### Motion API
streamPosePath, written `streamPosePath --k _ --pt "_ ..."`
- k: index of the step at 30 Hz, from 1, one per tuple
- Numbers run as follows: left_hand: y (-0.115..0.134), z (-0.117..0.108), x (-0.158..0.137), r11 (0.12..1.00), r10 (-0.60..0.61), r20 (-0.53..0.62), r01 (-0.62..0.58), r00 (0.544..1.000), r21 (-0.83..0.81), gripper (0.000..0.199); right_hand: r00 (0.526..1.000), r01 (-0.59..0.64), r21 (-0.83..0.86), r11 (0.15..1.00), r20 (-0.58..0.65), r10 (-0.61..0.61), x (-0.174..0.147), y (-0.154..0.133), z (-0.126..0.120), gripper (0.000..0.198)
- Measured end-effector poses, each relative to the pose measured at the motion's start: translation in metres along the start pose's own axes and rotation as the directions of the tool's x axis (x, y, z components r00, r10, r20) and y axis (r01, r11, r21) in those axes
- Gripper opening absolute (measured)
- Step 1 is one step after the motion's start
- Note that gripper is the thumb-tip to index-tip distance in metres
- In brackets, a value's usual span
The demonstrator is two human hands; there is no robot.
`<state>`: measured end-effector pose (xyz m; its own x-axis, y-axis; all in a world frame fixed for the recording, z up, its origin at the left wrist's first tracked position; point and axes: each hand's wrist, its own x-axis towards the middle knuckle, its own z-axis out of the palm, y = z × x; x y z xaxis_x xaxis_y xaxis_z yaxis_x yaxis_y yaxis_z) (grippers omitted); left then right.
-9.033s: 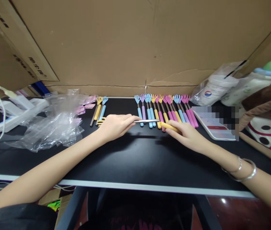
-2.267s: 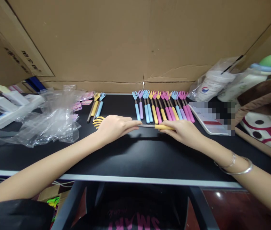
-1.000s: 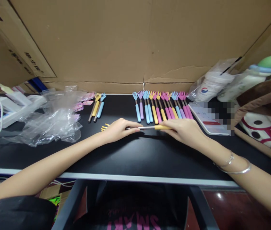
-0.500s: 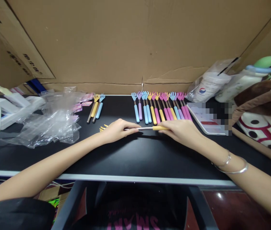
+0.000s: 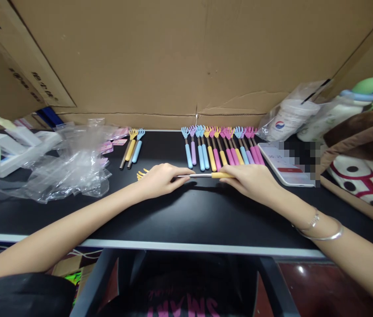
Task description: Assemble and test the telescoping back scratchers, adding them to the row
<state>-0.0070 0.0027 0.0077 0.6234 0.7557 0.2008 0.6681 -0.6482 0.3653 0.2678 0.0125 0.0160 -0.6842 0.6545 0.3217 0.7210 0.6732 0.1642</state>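
Note:
A yellow back scratcher (image 5: 202, 175) lies sideways between my hands, a little above the black table. My left hand (image 5: 161, 179) is closed on its metal rod near the claw end, and the yellow claw sticks out past it. At the other end, my right hand (image 5: 254, 180) grips the yellow handle, its tip hidden in the fingers. Behind my hands lies a row of back scratchers (image 5: 205, 154) in blue, purple, yellow and pink, claws toward the wall. Two more, one yellow (image 5: 130, 149) and one blue (image 5: 137, 152), lie further left beside bare metal rods.
Clear plastic bags (image 5: 80, 163) are heaped at left, with pink cards (image 5: 120, 133) beside them and a white power strip (image 5: 24, 158) beyond. At right are a phone (image 5: 283, 169), a bagged cup (image 5: 287, 123), a bottle (image 5: 341, 114) and a cloth bag (image 5: 361, 154). Cardboard (image 5: 160, 61) stands behind.
Both hands keep hold of the back scratcher in nearly the same place. Slightly more of the yellow claw shows beyond my left hand. The other things stay where they were.

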Motion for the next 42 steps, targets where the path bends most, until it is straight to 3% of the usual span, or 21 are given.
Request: streamPosePath --k 7,14,26,31,37,42 --pt "0.0 -0.002 -0.002 0.955 0.104 -0.168 -0.052 0.98 0.291 0.03 0.996 -0.047 0.063 0.997 0.079 0.042 0.001 -0.001 0.001 0.039" --pt "0.002 -0.007 -0.004 0.833 0.326 -0.197 -0.183 0.925 0.522 0.031 0.958 -0.12 0.344 0.931 0.286 0.018 0.003 -0.001 -0.001 0.041" --pt "0.004 -0.001 -0.002 0.967 0.081 -0.117 -0.049 0.99 0.249 0.031 0.985 -0.051 0.096 0.994 0.168 0.034 0.001 -0.002 -0.001 0.041" --pt "0.001 0.002 -0.002 0.987 0.052 -0.083 -0.038 0.995 0.157 0.032 0.992 -0.01 0.039 0.999 0.128 0.005 0.0 -0.001 -0.001 0.041" --pt "0.006 -0.002 -0.002 0.989 0.054 -0.102 -0.039 0.993 0.143 0.034 0.999 0.025 -0.095 0.995 -0.044 -0.03 -0.001 -0.004 -0.011 0.046" --pt "0.008 -0.006 -0.002 1.0 -0.008 -0.024 0.008 1.0 0.019 0.035 0.993 0.033 -0.13 0.991 -0.11 -0.047 -0.001 -0.006 -0.013 0.043"
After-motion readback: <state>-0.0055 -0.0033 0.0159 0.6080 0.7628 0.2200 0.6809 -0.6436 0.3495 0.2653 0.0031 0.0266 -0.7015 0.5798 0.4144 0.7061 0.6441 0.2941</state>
